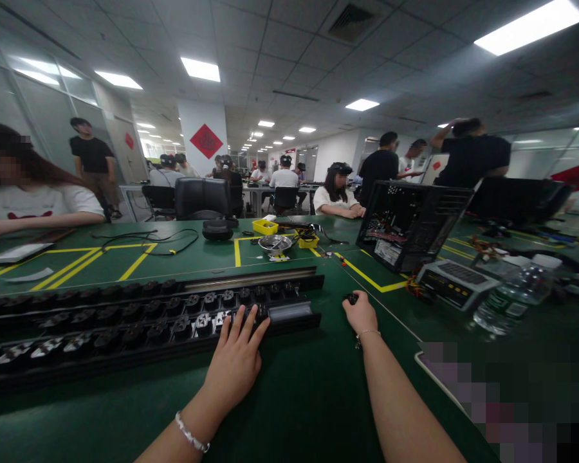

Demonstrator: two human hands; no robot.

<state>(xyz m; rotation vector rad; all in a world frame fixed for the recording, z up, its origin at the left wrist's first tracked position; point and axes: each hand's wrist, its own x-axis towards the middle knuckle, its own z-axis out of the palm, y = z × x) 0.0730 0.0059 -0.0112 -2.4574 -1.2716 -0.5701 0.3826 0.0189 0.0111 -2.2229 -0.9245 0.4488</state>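
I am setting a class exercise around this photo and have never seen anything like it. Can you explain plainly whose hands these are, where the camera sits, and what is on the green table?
The one picture comes from a camera worn on a person's head, looking forward and down. The left hand rests, fingers spread, on a long black strip set with rows of sockets. The right hand is closed around a small black part. On the green table lie an open computer case, a metal bowl, yellow trays, cables and a water bottle. Other people sit and stand nearby.
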